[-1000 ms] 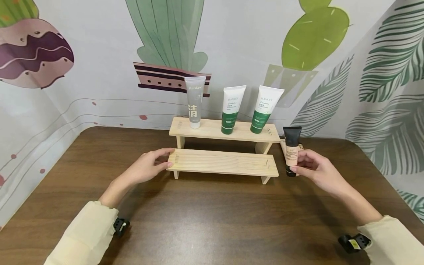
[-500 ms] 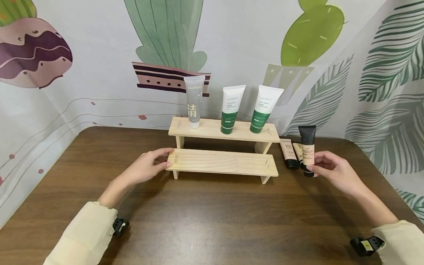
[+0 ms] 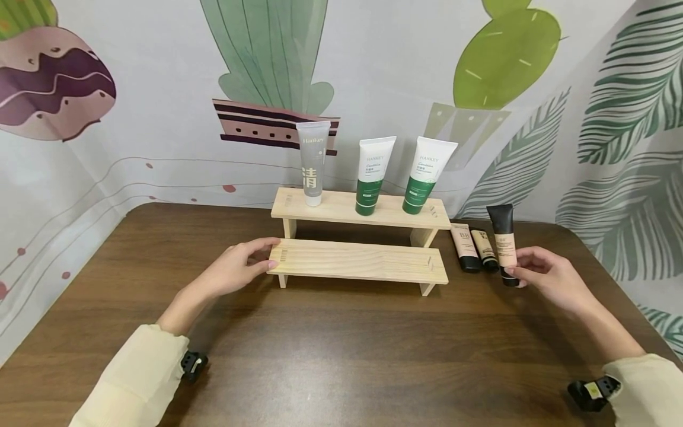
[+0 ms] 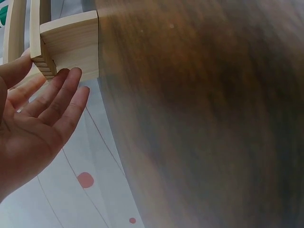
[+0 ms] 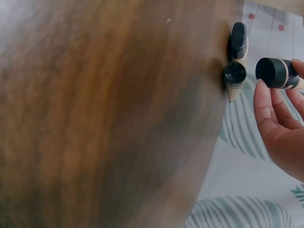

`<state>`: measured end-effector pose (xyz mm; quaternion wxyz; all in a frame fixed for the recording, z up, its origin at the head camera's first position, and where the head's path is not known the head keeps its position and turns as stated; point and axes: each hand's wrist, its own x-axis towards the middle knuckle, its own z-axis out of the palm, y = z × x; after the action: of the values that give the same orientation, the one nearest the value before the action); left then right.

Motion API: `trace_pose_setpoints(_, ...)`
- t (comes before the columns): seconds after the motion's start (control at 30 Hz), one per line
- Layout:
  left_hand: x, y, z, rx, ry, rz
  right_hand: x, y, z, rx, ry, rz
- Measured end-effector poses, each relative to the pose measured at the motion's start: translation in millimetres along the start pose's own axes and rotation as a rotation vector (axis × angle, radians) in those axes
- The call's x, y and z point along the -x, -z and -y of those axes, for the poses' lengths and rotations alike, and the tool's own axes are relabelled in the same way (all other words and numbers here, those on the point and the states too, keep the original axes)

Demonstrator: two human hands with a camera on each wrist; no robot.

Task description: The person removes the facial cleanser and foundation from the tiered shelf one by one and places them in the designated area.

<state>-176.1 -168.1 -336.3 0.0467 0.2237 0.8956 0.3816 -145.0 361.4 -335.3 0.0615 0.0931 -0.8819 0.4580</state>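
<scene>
A beige tube with black ends [image 3: 505, 244] is pinched near its lower cap by the right hand [image 3: 549, 276], tilted slightly, right of two lying tubes. In the right wrist view its black cap [image 5: 275, 72] faces the camera, with the right hand [image 5: 285, 128] around it. The left hand [image 3: 237, 267] grips the left end of the wooden stand's lower shelf [image 3: 357, 260]. Seen from the left wrist, the thumb is on the shelf end [image 4: 45, 64] and the other fingers of the left hand [image 4: 42, 109] extend beside and below it.
On the upper shelf [image 3: 341, 209] stand a grey tube [image 3: 313, 160] and two white-and-green tubes [image 3: 373, 175], [image 3: 425, 178]. A BB tube [image 3: 466, 246] and a smaller beige tube [image 3: 484, 249] lie on the brown table [image 3: 320, 350]. Patterned cloth [image 3: 176, 107] hangs behind.
The right hand has moved right with the tube, uncovering the two lying tubes beside the stand. The left hand has stayed on the lower shelf's end.
</scene>
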Motion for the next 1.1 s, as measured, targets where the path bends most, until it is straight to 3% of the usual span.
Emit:
trace_pose_setpoints(0.43,-0.1,0.1,0.7,0.007,-0.004,0.002,-1.8,9.0,-20.3,0.013,-0.050,-0.023)
trace_pose_setpoints(0.8,0.1,0.4,0.5,0.005,-0.006,0.007,0.4,15.7,-35.4,-0.049,-0.112,-0.030)
trace_pose_setpoints(1.1,0.4,-0.2,1.1,0.007,-0.004,0.007,1.6,18.0,-41.2,0.011,-0.161,0.005)
